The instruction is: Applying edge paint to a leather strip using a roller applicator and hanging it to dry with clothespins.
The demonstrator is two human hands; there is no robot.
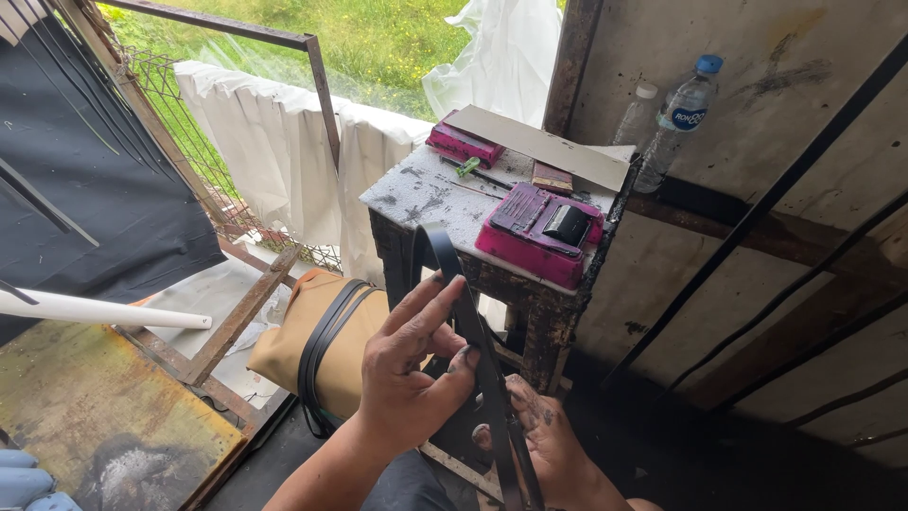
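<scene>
A long black leather strap (470,312) arches up in front of me and runs down between my hands. My left hand (411,364) grips it from the left, fingers stretched along the strap and thumb hooked over its edge. Lower down, my right hand (544,445) holds the same strap from underneath, its fingers dirty with dark marks. The strap's top loop rises in front of a small stained table (430,194).
On the table lie a pink open case (544,232), a second pink box (463,144), a green-handled tool (467,167) and a pale board (539,144). Two plastic bottles (676,118) stand at the wall. A tan bag (312,345) with black straps sits left. White cloth hangs on a metal frame.
</scene>
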